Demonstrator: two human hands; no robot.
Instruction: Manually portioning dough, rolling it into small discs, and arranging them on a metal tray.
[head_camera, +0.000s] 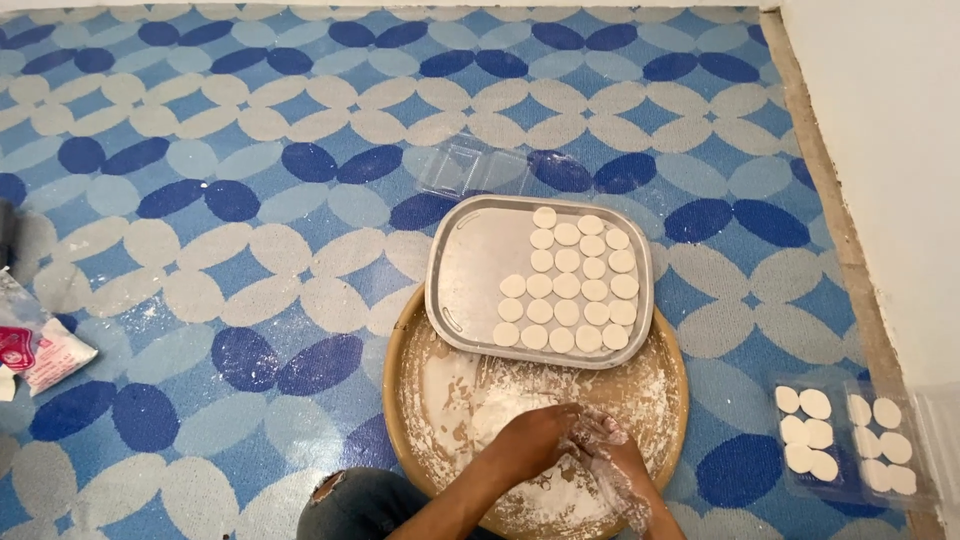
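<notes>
My left hand (530, 440) and my right hand (610, 462) meet low over a round wooden board (420, 400) dusted with white flour. Both are floury and pressed together around something small and white between them; what it is stays hidden. A metal tray (470, 260) rests on the board's far edge. Several flat white dough discs (567, 286) lie in rows on the tray's right half.
A clear plastic box (850, 440) at the right holds several more white discs. An empty clear plastic lid (470, 170) lies beyond the tray. A flour bag (40, 350) sits at the left edge. A white wall (890, 150) borders the patterned blue floor mat at right.
</notes>
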